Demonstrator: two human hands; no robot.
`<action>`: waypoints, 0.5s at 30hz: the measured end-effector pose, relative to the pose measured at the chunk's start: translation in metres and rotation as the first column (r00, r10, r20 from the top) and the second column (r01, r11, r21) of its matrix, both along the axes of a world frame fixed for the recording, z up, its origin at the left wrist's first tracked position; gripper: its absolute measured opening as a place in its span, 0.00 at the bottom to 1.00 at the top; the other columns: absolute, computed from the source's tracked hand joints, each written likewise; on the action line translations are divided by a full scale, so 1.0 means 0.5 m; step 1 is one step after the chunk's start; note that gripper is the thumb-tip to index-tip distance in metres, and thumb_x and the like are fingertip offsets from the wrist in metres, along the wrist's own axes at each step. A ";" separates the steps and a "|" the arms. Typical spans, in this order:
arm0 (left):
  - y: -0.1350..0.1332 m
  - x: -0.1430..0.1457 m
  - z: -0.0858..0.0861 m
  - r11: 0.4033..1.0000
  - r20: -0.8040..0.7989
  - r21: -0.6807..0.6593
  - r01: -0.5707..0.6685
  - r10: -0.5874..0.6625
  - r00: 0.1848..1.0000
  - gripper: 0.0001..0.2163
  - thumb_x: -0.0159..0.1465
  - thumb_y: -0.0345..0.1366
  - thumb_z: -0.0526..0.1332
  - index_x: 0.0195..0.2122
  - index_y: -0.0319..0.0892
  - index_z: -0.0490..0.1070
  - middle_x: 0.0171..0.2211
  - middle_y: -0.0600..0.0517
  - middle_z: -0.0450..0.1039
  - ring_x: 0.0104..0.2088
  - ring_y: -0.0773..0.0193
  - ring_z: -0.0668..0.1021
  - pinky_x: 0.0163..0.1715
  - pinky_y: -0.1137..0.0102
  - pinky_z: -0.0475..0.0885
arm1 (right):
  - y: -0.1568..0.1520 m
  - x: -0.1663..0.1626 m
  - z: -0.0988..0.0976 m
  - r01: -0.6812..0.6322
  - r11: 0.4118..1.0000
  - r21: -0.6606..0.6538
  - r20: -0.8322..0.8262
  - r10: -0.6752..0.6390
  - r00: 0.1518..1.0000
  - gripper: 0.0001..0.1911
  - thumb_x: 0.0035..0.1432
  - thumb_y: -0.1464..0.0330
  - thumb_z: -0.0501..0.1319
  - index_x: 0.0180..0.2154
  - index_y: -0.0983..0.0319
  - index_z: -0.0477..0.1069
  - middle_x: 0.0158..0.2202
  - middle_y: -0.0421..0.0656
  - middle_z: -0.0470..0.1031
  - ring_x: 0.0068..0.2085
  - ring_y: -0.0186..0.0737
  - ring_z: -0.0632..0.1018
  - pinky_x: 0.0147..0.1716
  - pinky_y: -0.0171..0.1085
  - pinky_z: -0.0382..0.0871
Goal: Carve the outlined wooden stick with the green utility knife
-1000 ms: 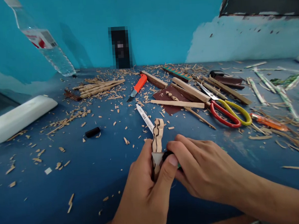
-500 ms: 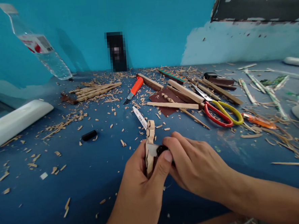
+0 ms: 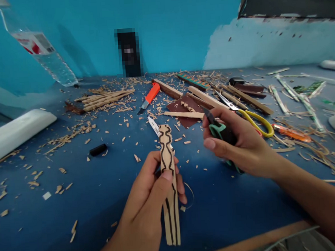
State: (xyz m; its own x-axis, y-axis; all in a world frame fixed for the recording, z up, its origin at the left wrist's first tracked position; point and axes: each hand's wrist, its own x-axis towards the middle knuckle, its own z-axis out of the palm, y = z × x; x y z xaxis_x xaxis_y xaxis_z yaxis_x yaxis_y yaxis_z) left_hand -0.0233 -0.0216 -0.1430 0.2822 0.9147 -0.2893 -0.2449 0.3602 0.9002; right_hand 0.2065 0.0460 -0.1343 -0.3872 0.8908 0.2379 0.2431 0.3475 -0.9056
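Observation:
My left hand [image 3: 150,196] grips a flat wooden strip [image 3: 170,208] marked with black wavy outlines, its thumb pressed on the drawn face. The strip's upper edges are notched along the lines. To the right, my right hand [image 3: 244,143] is closed round a black-and-green utility knife [image 3: 223,132], blade pointing up and left, apart from the wood. Behind the strip lies a white marker [image 3: 154,126], partly hidden by it. A black cap [image 3: 98,149] rests on the blue table [image 3: 86,191] to the left.
An orange utility knife [image 3: 151,95], wood sticks, brown sandpaper [image 3: 185,120] and red-and-yellow scissors [image 3: 260,125] lie farther back. An orange cutter [image 3: 291,132] is at right. A water bottle [image 3: 42,59] leans at the back left. Wood shavings are scattered widely.
My right hand has drawn the knife away from the wood, up and to the right. My left hand has turned the strip so its marked broad face shows.

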 end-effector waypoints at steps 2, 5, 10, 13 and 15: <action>0.000 -0.003 0.007 1.000 -0.057 0.031 -0.004 0.005 0.998 0.08 0.76 0.44 0.55 0.43 0.51 0.71 0.33 0.58 0.72 0.34 0.68 0.74 0.38 0.74 0.71 | 0.012 0.006 0.000 0.016 0.999 -0.036 -0.002 -0.016 1.000 0.14 0.67 0.61 0.67 0.46 0.56 0.64 0.28 0.31 0.63 0.22 0.28 0.63 0.19 0.30 0.59; 0.003 -0.003 0.016 0.999 -0.105 0.043 -0.026 0.031 0.994 0.05 0.73 0.43 0.59 0.43 0.51 0.72 0.34 0.58 0.72 0.35 0.68 0.73 0.36 0.76 0.71 | 0.022 0.011 0.001 0.039 0.998 -0.047 0.022 -0.038 0.999 0.10 0.70 0.60 0.63 0.45 0.56 0.65 0.24 0.30 0.61 0.19 0.29 0.63 0.16 0.30 0.59; 0.010 -0.005 0.016 0.999 -0.103 0.048 -0.012 0.017 0.994 0.06 0.73 0.45 0.61 0.47 0.53 0.70 0.36 0.58 0.74 0.35 0.67 0.75 0.35 0.75 0.74 | 0.019 0.007 0.001 0.004 0.995 -0.097 0.124 0.008 0.992 0.13 0.71 0.58 0.62 0.51 0.57 0.68 0.26 0.33 0.67 0.20 0.30 0.68 0.17 0.30 0.62; 0.007 -0.008 0.014 0.999 -0.149 0.055 0.001 0.007 0.989 0.09 0.73 0.50 0.59 0.49 0.56 0.68 0.33 0.59 0.75 0.33 0.66 0.77 0.34 0.73 0.75 | 0.014 0.003 0.004 -0.015 0.995 -0.097 0.176 0.032 0.984 0.14 0.70 0.57 0.63 0.50 0.59 0.71 0.27 0.34 0.69 0.21 0.30 0.68 0.17 0.30 0.60; 0.004 -0.008 0.014 0.997 -0.199 0.066 0.029 -0.016 0.980 0.10 0.73 0.52 0.57 0.50 0.56 0.67 0.33 0.58 0.77 0.34 0.65 0.78 0.36 0.71 0.76 | 0.011 0.004 0.007 -0.024 0.996 -0.088 0.204 0.042 0.978 0.14 0.70 0.57 0.61 0.48 0.60 0.73 0.28 0.36 0.70 0.22 0.30 0.69 0.17 0.31 0.61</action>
State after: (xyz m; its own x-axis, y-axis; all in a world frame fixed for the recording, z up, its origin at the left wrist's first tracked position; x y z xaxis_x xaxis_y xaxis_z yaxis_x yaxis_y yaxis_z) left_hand -0.0272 -0.0194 -0.1358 0.2462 0.9284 -0.2785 -0.0519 0.2995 0.9527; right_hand 0.2085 0.0512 -0.1307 -0.4496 0.8902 0.0741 0.4167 0.2823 -0.8641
